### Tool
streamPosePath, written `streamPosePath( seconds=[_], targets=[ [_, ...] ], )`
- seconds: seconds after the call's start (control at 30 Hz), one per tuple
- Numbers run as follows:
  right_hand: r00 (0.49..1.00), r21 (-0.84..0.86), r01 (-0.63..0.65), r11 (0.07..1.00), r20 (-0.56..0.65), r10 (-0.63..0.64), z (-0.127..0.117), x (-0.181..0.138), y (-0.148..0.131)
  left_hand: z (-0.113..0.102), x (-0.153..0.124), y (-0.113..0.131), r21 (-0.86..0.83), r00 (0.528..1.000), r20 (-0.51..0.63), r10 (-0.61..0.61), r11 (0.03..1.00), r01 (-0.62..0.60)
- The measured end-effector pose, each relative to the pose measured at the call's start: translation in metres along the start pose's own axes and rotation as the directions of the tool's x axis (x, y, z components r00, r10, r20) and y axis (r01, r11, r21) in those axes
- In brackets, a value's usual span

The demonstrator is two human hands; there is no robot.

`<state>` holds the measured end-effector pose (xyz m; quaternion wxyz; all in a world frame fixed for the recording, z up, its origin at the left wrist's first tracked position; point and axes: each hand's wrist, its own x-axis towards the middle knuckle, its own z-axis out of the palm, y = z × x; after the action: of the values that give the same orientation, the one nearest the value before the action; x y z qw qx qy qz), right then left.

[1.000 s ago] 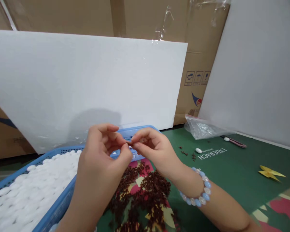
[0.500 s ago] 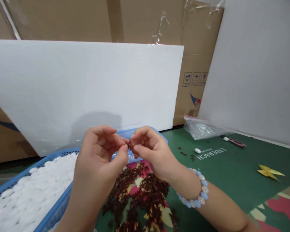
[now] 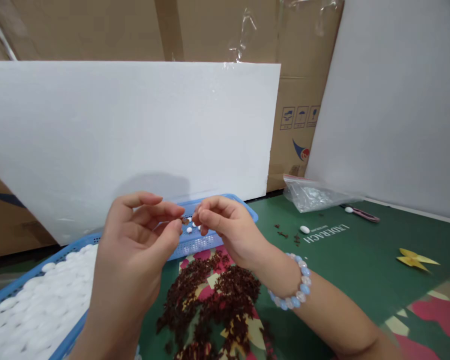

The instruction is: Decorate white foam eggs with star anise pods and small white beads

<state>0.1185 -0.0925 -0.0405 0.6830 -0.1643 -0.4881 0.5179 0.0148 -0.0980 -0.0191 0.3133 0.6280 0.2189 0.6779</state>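
My left hand (image 3: 138, 245) pinches a small brown piece (image 3: 185, 220) between thumb and fingertips. Just to its right, apart from it, my right hand (image 3: 228, 227) has its thumb and fingers pressed together; whatever may be between them is too small to make out. A bracelet of blue and clear beads (image 3: 298, 292) circles the right wrist. Behind both hands lies a small blue basket (image 3: 198, 245) with several white oval pieces (image 3: 189, 230) in it. Below the hands spreads a heap of small dark brown pieces (image 3: 206, 300).
A larger blue basket (image 3: 69, 248) full of white ovals (image 3: 41, 310) stands at left. On the green mat (image 3: 345, 270) are a single white oval (image 3: 304, 229), brown bits (image 3: 297, 240), a plastic bag (image 3: 311, 195), pink-handled tweezers (image 3: 365, 215) and a yellow folded piece (image 3: 416, 260). A white board (image 3: 135, 125) stands behind.
My hands have drawn apart from touching fingertips, the left one moving left with the brown piece. More of the small blue basket and its white ovals now shows between them.
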Motion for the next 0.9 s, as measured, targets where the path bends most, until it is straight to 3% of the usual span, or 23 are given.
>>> streamPosePath(
  seconds=[0.17,0.37,0.53,0.63,0.73,0.9],
  targets=[
    [1.000,-0.137,0.010,0.990,0.009,-0.009,-0.008,0.007,-0.001,0.003,-0.003,-0.001,0.025,0.999,-0.023,-0.027,0.999,0.027],
    [0.986,-0.428,0.022,0.903,-0.143,-0.092,-0.036,0.026,0.000,0.001,0.002,-0.002,0.073,1.000,0.015,0.018,0.997,-0.019],
    [0.903,-0.553,-0.002,0.833,-0.359,-0.236,-0.082,0.040,0.006,0.000,0.001,-0.004,0.209,0.998,-0.032,0.047,0.977,-0.039],
    [0.870,-0.591,-0.072,0.804,-0.431,-0.239,-0.102,0.044,0.012,0.001,0.002,-0.006,0.225,0.999,-0.014,0.035,0.974,-0.030],
    [0.892,-0.580,-0.128,0.805,-0.423,-0.163,-0.103,0.045,0.017,0.002,0.005,-0.013,0.210,1.000,0.015,0.012,0.978,-0.015],
    [0.942,-0.494,-0.134,0.859,-0.332,-0.044,-0.071,0.041,0.012,0.001,0.010,-0.036,0.098,0.990,0.105,-0.090,0.992,0.080]
  ],
)
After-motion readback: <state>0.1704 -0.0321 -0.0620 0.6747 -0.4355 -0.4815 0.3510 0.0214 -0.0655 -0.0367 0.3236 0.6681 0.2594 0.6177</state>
